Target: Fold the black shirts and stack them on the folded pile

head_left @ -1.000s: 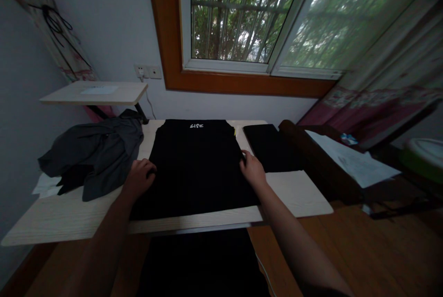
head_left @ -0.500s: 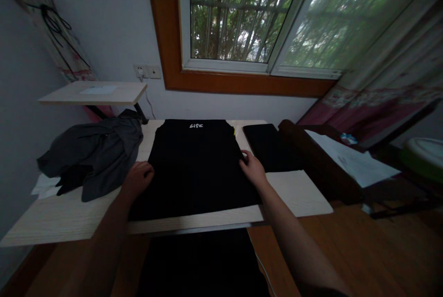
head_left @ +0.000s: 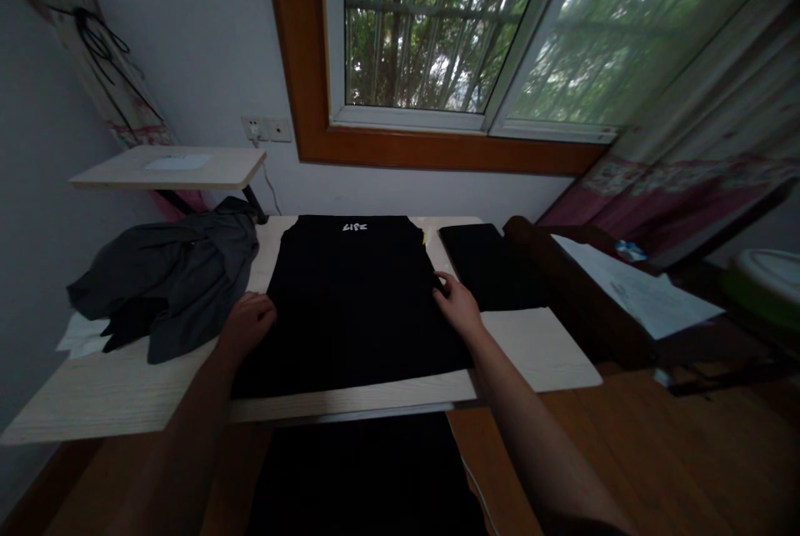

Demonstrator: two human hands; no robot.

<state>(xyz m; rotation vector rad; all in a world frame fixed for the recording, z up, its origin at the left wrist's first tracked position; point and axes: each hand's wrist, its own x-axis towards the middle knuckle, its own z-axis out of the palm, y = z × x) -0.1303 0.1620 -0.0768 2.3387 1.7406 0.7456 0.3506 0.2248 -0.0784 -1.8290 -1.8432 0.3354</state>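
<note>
A black shirt (head_left: 350,303) lies spread flat on the pale wooden table (head_left: 93,398), with small white lettering near its far edge. At its left side my left hand (head_left: 250,321) is closed, fingers curled in at the fabric's edge. Across from it, my right hand (head_left: 457,303) grips the right edge of the shirt between thumb and bent fingers. The fingertips of both hands are partly lost against the dark cloth. A small yellow mark shows at the shirt's upper right edge.
To the left lies a crumpled dark grey garment (head_left: 181,278) below a raised shelf (head_left: 168,169). A folded black cloth (head_left: 493,265) rests at the right, beside a brown padded piece (head_left: 575,303) with a white sheet (head_left: 631,286). A window (head_left: 437,36) is behind the table.
Nearly nothing differs. My left hand has shifted very slightly left at the shirt's edge; my right hand and the shirt look unmoved.
</note>
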